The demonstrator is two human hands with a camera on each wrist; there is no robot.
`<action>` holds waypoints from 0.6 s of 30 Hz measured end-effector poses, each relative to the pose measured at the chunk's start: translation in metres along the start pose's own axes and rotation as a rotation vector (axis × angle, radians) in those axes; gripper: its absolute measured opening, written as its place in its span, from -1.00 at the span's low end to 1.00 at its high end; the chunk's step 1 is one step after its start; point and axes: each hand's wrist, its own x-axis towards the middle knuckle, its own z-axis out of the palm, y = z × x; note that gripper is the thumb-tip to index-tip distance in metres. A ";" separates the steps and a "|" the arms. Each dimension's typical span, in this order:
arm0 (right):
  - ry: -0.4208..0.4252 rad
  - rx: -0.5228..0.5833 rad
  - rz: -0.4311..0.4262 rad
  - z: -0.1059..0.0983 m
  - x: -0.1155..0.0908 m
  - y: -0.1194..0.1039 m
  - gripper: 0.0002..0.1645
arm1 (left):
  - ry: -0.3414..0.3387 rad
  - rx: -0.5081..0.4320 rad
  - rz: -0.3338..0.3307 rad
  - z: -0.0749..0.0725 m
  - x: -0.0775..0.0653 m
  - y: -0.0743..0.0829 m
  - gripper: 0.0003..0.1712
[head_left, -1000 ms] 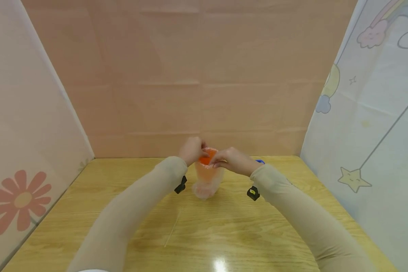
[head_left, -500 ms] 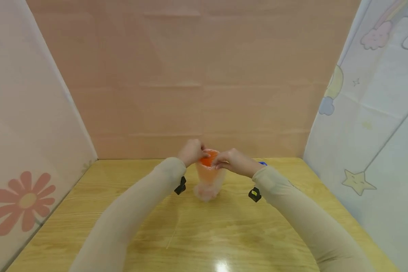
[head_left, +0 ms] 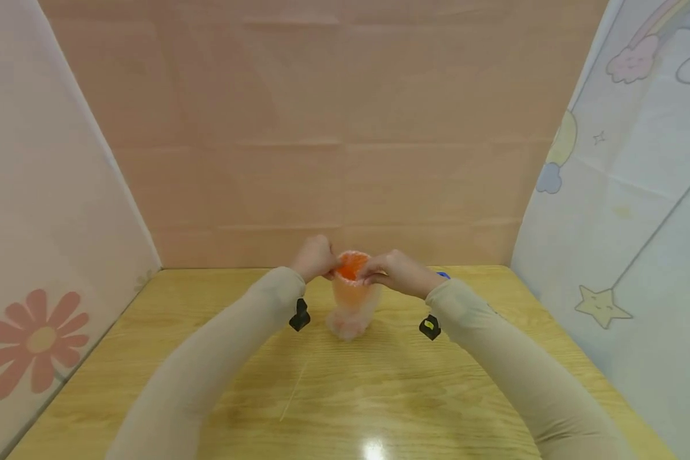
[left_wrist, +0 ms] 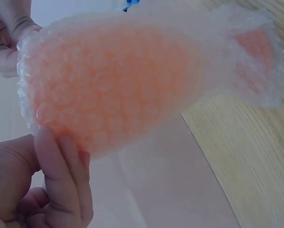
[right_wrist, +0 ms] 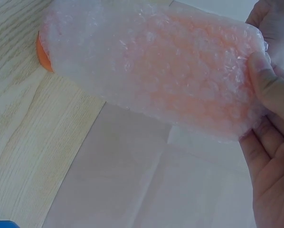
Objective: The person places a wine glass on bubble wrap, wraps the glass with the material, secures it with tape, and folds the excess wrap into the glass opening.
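Note:
An orange goblet-shaped vessel wrapped in bubble wrap [head_left: 353, 300] stands upright near the table's far edge, its orange inside showing at the open top. My left hand [head_left: 315, 257] pinches the wrap at the left of the rim, and my right hand [head_left: 399, 273] pinches the rim's right side. In the left wrist view, the bubble wrap [left_wrist: 113, 80] covers the wide bowl, with the narrower stem and flared foot beyond it. A bit of orange foot [right_wrist: 43, 54] peeks out from the wrap in the right wrist view.
A blue object [head_left: 441, 275], mostly hidden, lies behind my right wrist. On the wooden table [head_left: 414, 396] a thin pale strip or line [head_left: 293, 390] shows in front of the vessel. A peach cloth backdrop [head_left: 253, 160] stands just behind, with printed cloth walls at both sides.
My left hand has shifted slightly left, its fingers drawing from over the opening to the rim's left edge. My right hand keeps its place at the rim, and the vessel stays put.

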 end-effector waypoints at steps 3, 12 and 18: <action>0.000 -0.008 0.002 0.001 0.001 -0.001 -0.82 | 0.016 0.018 0.008 0.001 -0.001 -0.002 -0.74; -0.013 0.015 -0.016 -0.001 0.002 -0.003 -0.84 | 0.012 0.030 0.021 -0.001 -0.003 -0.001 -0.78; 0.022 0.021 -0.066 -0.003 -0.001 0.000 -0.72 | -0.020 0.093 0.037 -0.007 -0.006 0.002 -0.74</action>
